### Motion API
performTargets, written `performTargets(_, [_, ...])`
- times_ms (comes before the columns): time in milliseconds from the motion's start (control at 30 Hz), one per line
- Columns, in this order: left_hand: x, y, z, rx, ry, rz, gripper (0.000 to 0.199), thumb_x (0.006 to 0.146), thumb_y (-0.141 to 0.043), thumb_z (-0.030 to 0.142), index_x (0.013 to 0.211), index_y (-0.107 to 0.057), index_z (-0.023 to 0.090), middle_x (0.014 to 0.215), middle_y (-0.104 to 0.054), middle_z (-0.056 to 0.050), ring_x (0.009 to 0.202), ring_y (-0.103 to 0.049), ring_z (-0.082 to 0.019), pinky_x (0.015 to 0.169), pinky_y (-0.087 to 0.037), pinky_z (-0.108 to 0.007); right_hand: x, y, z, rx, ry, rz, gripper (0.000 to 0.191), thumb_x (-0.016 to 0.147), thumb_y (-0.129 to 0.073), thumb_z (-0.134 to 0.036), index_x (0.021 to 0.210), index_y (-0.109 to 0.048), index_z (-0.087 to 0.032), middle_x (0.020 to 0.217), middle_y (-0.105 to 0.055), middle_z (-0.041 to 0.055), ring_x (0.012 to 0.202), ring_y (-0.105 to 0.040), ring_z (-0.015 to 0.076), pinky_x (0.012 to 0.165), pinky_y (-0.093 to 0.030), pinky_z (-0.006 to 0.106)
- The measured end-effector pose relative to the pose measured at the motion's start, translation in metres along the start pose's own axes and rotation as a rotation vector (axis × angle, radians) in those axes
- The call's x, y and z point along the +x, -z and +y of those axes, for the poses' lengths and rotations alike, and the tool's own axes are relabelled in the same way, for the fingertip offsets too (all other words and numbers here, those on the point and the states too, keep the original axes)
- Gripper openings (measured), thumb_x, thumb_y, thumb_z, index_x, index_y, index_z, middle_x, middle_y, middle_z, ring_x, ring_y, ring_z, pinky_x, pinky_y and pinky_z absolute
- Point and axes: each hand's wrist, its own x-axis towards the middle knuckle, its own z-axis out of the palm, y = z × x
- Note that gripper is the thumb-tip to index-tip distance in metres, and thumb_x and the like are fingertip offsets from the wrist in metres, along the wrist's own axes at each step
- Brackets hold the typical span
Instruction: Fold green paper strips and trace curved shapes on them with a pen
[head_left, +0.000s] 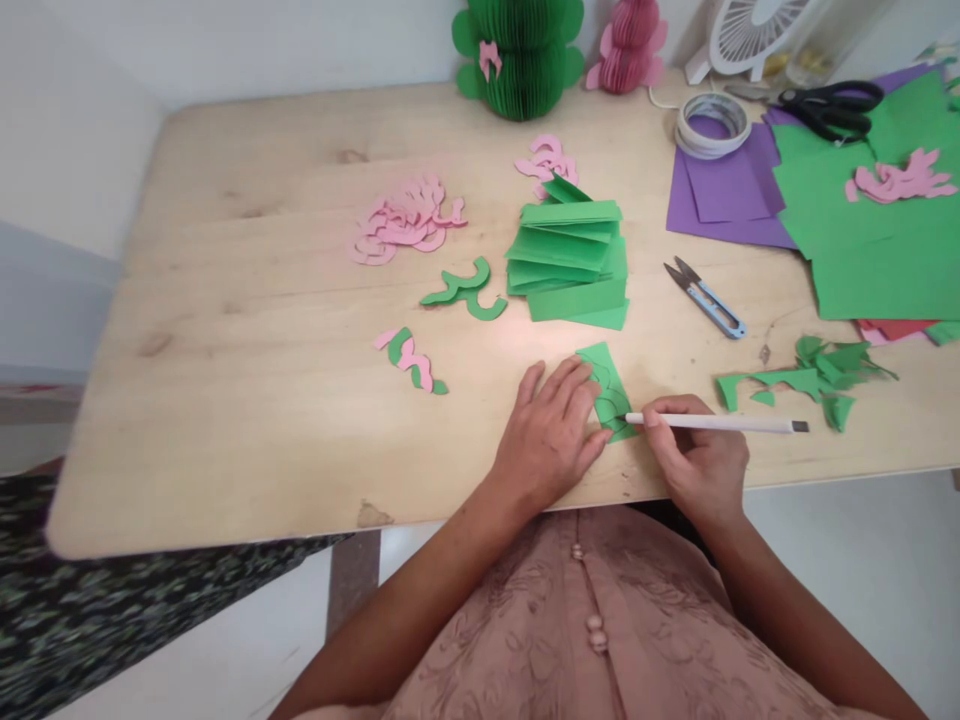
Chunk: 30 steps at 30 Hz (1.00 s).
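Note:
A small green paper piece (609, 385) with a curvy drawn outline lies near the table's front edge. My left hand (551, 430) rests on its left side, fingers stretched out and pressing it flat. In my right hand (697, 455) is a white pen (720, 423), its tip touching the lower part of the paper. Beyond the hands lies a stack of folded green paper strips (574, 260). To the left are curvy green cutouts (469, 288) and an interlaced pink and green paper twist (412, 360).
Pink cutouts (405, 220) lie in a pile farther left. Blue thread snips (705, 298), green scraps (817, 380), tape rolls (712, 125), black-handled scissors (825, 108) and green sheets (877, 250) are on the right. A green honeycomb paper decoration (521, 60) and a white fan (754, 35) stand at the back.

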Motion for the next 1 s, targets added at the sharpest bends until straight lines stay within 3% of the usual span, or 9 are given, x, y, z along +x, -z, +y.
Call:
performTargets(367, [0.0,0.0,0.0,-0.001,0.011,0.001,0.032,0.092,-0.054,0.034,0.118,-0.052,0.014,0.134,-0.057,-0.014,0.135,-0.044,-0.026,0.116,-0.025,-0.049,0.001,0.004,-0.001,0.093,-0.056,-0.004,0.018,0.084,-0.058,-0.033,0.072,-0.064,-0.021,0.065,-0.069,0.0005,0.059,-0.064,0.0155,0.055,-0.047,0.025])
performTargets(1000, [0.0,0.0,0.001,-0.011,0.009,-0.002,0.031,0.092,-0.053,0.033,0.117,-0.052,0.014,0.135,-0.056,-0.014,0.135,-0.043,-0.026,0.116,-0.024,-0.048,0.01,-0.013,-0.003,0.199,0.005,-0.048,0.01,0.085,-0.059,-0.03,0.081,-0.063,-0.022,0.072,-0.069,0.0,0.064,-0.065,0.0154,0.061,-0.05,0.027])
